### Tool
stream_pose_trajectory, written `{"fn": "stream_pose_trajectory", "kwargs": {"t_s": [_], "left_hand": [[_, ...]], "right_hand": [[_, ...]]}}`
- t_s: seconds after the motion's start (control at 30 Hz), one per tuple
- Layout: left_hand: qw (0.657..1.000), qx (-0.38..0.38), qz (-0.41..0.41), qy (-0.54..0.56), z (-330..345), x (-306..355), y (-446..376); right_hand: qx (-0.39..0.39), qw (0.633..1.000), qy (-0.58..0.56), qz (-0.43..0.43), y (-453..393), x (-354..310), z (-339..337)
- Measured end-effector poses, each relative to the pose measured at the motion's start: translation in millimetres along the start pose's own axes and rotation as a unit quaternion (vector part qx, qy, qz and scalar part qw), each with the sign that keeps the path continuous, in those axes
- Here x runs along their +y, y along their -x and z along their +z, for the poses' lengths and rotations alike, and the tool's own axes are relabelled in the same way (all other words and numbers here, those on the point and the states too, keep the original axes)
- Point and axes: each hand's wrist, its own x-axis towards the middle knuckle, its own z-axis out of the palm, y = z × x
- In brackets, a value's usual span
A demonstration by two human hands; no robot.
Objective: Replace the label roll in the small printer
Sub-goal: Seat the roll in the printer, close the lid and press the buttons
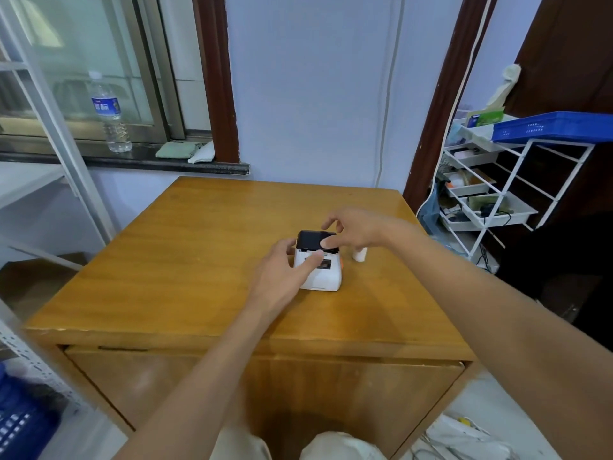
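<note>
Near the middle of the desk (185, 247), a little toward its right edge, sits the small printer (319, 264), white in the body with a dark lid (315, 241) raised at the back. The left hand (284, 271) lies against the printer's left side, fingers loosely spread and a fingertip reaching over the top face; it steadies rather than clamps. The right hand (356, 229) hovers at the lid with fingers apart, the thumb on the dark panel. Just beside the printer, toward the right edge, stands a white label roll (360, 254), partly hidden by the right wrist. This looks like the lid-opening step, though whether a roll is inside the bay cannot be seen. The next move likely calls for holding the body firm while the lid swings fully back. No brand or writing is legible on the printer; the water bottle (109, 114) on the window ledge wears a blue label, too blurred to read.
</note>
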Motion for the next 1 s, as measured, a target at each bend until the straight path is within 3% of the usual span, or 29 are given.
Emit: {"fn": "stream_pose_trajectory", "kwargs": {"t_s": [0.1, 0.23, 0.73, 1.0], "left_hand": [[0.998, -0.006, 0.013, -0.054, 2, -1, -2], [0.985, -0.021, 0.051, -0.164, 9, -1, -3], [0.984, -0.005, 0.067, -0.162, 15, -9, -7], [0.982, -0.01, 0.067, -0.174, 14, -4, -6]], "right_hand": [[-0.098, 0.994, -0.039, 0.041, -15, 0, -12], [-0.141, 0.986, -0.025, 0.09, -30, -5, -20], [-0.214, 0.971, 0.001, 0.109, -42, -14, -29], [-0.189, 0.977, 0.022, 0.097, -41, -14, -23]]}}
